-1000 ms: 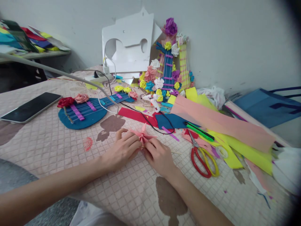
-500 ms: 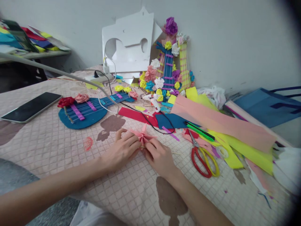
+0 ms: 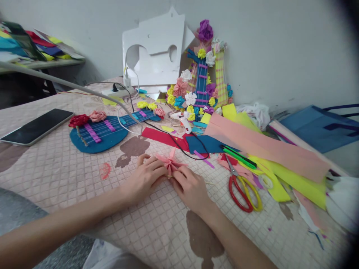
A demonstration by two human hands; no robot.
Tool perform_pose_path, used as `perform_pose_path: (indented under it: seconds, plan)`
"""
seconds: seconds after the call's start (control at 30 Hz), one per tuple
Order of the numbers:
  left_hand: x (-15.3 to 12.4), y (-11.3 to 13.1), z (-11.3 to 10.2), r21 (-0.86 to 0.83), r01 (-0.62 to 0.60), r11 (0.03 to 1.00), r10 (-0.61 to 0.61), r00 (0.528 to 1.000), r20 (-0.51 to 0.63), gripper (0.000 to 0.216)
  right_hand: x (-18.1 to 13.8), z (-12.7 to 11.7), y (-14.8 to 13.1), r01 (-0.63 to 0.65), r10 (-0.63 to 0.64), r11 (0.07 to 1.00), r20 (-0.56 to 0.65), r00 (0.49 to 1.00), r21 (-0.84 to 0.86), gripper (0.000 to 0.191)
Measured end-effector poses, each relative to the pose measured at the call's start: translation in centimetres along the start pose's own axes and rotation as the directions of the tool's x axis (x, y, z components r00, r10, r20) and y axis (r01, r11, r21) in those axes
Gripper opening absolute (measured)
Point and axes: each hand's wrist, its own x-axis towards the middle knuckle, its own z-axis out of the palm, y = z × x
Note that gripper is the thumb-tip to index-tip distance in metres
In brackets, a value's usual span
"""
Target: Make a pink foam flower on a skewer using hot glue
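Between my two hands is a pink folded-paper flower [image 3: 171, 163], its pointed petals spread out over the table. My left hand [image 3: 150, 173] is closed on the flower's left side, thumb and fingertips pinched near its base. From the other side, my right hand [image 3: 189, 183] pinches the lower right petals. A thin wooden stick [image 3: 210, 183] passes under my fingers and pokes out to the right; its middle is hidden by them. The fingertips of both hands nearly meet at the flower's lower edge.
Scissors [image 3: 244, 190] and a green cutter [image 3: 239, 157] lie right of my hands. Behind stand a white glue gun [image 3: 181, 119] with a black cord and flower-decorated paper guitars [image 3: 201, 82]. A blue paper guitar [image 3: 112, 138] and a phone [image 3: 37, 127] lie left. Pink paper [image 3: 260, 145] covers the right.
Hardly anything differs. Both hands stay pinched on the pink paper flower in the same spot, and the camera view has shifted very slightly.
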Motion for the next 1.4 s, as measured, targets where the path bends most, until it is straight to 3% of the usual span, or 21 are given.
perform_pose_path:
  seconds: [1.4]
  plan:
    - [-0.03, -0.05, 0.36, -0.095, 0.066, 0.993, -0.062, 0.997, 0.045, 0.008, -0.20, -0.25, 0.03, -0.041, 0.032, 0.996, 0.105, 0.994, 0.084, 0.015]
